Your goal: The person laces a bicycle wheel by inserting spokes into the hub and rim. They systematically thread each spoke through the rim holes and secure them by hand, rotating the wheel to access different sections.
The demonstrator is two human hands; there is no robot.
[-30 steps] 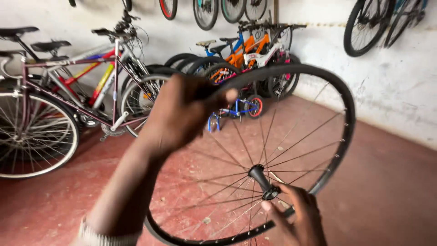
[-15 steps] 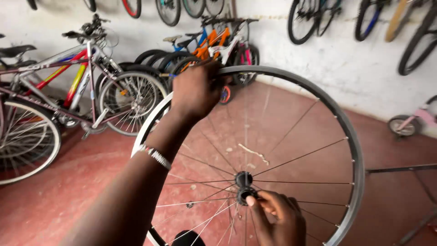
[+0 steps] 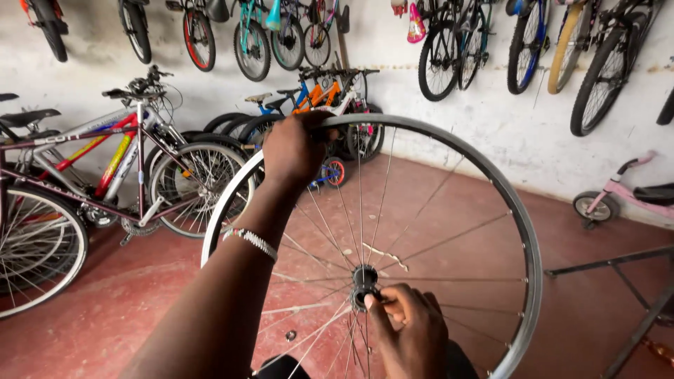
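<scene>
Since a sec ago wheel point(image 3: 491, 203) sits steadier, upright over red floor point(image 3: 105, 316): left hand point(image 3: 295, 151) outstretched, fingers clamped on rim top, right hand point(image 3: 407, 330) fingers pinching hub point(image 3: 364, 281) at centre.

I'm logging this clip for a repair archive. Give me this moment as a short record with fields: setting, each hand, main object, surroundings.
setting: room with a red floor and a white wall
main object: bare spoked wheel, held upright, no tyre
left hand: grips the top of the rim
right hand: fingers at the hub
left wrist: beaded bracelet
surroundings: bicycles parked at left; bicycles hung on the wall; small pink child's bike at right
</scene>
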